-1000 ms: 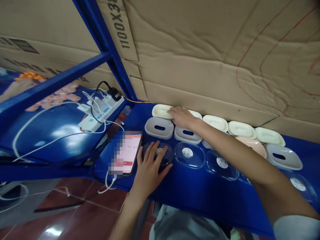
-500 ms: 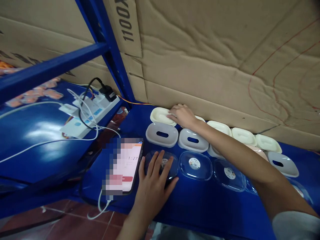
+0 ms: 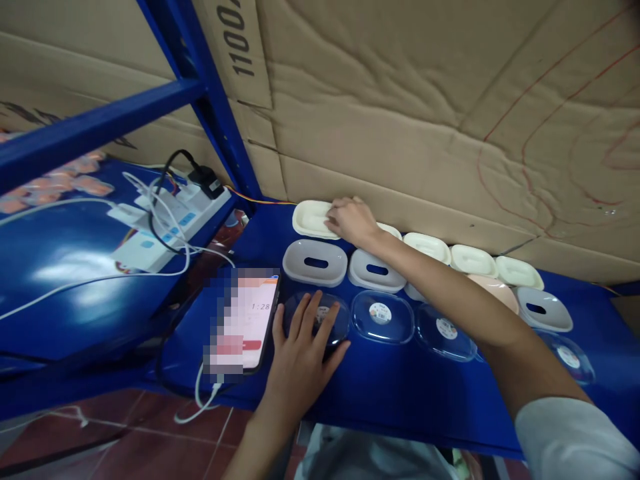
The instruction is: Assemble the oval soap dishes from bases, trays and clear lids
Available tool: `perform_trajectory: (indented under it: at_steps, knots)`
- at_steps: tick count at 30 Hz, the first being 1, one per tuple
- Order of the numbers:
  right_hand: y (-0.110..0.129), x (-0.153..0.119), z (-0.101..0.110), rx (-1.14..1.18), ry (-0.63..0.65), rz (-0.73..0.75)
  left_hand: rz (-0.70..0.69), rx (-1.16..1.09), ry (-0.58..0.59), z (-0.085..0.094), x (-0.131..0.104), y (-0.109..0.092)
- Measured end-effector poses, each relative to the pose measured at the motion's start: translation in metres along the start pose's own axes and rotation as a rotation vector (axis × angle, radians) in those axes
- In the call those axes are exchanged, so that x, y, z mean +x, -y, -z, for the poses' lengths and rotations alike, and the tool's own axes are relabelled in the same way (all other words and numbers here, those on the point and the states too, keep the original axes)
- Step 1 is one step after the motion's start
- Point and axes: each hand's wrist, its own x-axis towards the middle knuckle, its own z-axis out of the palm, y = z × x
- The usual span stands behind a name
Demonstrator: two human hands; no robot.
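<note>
My left hand point(image 3: 300, 350) lies with spread fingers over a clear plastic lid point(image 3: 339, 328) with a round label, just right of a lit phone point(image 3: 250, 323). At the back, the bent fingers of my right hand point(image 3: 354, 221) grip the right end of a cream oval tray point(image 3: 311, 220); its thumb side is over the rim and some fingertips are hidden. In front of that tray sits a grey oval piece with a slot point(image 3: 313, 272). A similar grey piece point(image 3: 373, 277) lies beside it, below my right forearm.
More cream trays point(image 3: 427, 247), a pink piece point(image 3: 493, 291), a grey piece point(image 3: 547, 310) and clear lids point(image 3: 383, 317) form rows rightward. A cardboard wall point(image 3: 375, 120) stands behind. Leftward are a power strip point(image 3: 173, 230) with cables and a blue frame post point(image 3: 210, 100).
The cream tray and my right hand have shifted slightly back toward the cardboard. My left hand stays on the clear lid. The whole view has moved a little.
</note>
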Motion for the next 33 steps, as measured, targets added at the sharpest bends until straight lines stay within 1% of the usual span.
perform_trajectory:
  at_steps: [2, 3, 4, 5, 6, 7, 8, 9, 11, 12, 13, 14, 16, 18, 21, 26, 30, 32, 33]
  knots:
    - [-0.005, -0.02, 0.018, 0.004, -0.062, -0.029, -0.001, 0.006, 0.01, 0.0, 0.0, 0.0]
    - [-0.007, -0.039, 0.028, 0.011, -0.104, -0.042, -0.001, 0.009, 0.016, 0.0, 0.0, 0.0]
    - [-0.008, -0.064, 0.037, 0.024, -0.146, -0.049, -0.002, 0.012, 0.02, 0.0, -0.001, 0.001]
    - [-0.007, -0.095, 0.045, 0.04, -0.198, -0.054, -0.005, 0.017, 0.021, 0.0, -0.001, 0.001]
    - [-0.004, -0.131, 0.051, 0.104, -0.306, -0.025, -0.012, 0.023, 0.02, 0.0, -0.001, 0.002]
    - [0.001, -0.171, 0.054, 0.175, -0.384, 0.012, -0.022, 0.031, 0.02, 0.0, -0.001, 0.002]
    - [0.009, -0.212, 0.055, 0.233, -0.431, 0.045, -0.033, 0.04, 0.018, -0.001, -0.001, 0.003]
    - [0.019, -0.252, 0.054, 0.274, -0.434, 0.062, -0.042, 0.051, 0.017, -0.001, -0.001, 0.003]
    - [0.039, -0.321, 0.044, 0.303, -0.357, 0.036, -0.052, 0.072, 0.016, -0.002, 0.0, 0.003]
    - [0.048, -0.348, 0.037, 0.303, -0.322, 0.0, -0.052, 0.08, 0.017, -0.003, 0.001, 0.003]
    - [0.056, -0.369, 0.029, 0.294, -0.3, -0.04, -0.05, 0.086, 0.018, -0.003, 0.001, 0.003]
    - [0.061, -0.385, 0.022, 0.282, -0.289, -0.065, -0.047, 0.09, 0.019, -0.003, 0.002, 0.003]
    - [0.066, -0.401, 0.01, 0.257, -0.272, -0.091, -0.039, 0.09, 0.022, -0.004, 0.003, 0.002]
    - [0.065, -0.405, 0.003, 0.242, -0.249, -0.089, -0.029, 0.092, 0.026, -0.004, 0.003, 0.001]
    - [0.058, -0.401, -0.003, 0.231, -0.226, -0.079, -0.017, 0.1, 0.041, -0.003, 0.003, 0.0]
    - [0.048, -0.392, -0.007, 0.185, -0.225, -0.068, 0.002, 0.082, 0.066, -0.001, 0.002, -0.001]
    - [0.033, -0.39, -0.001, 0.259, -0.2, -0.052, 0.021, 0.08, 0.057, -0.001, 0.002, -0.002]
    - [0.021, -0.38, 0.008, 0.271, -0.218, -0.029, 0.026, 0.08, 0.055, -0.001, 0.002, -0.004]
    - [0.016, -0.369, 0.014, 0.261, -0.231, -0.011, 0.028, 0.076, 0.059, -0.001, 0.001, -0.004]
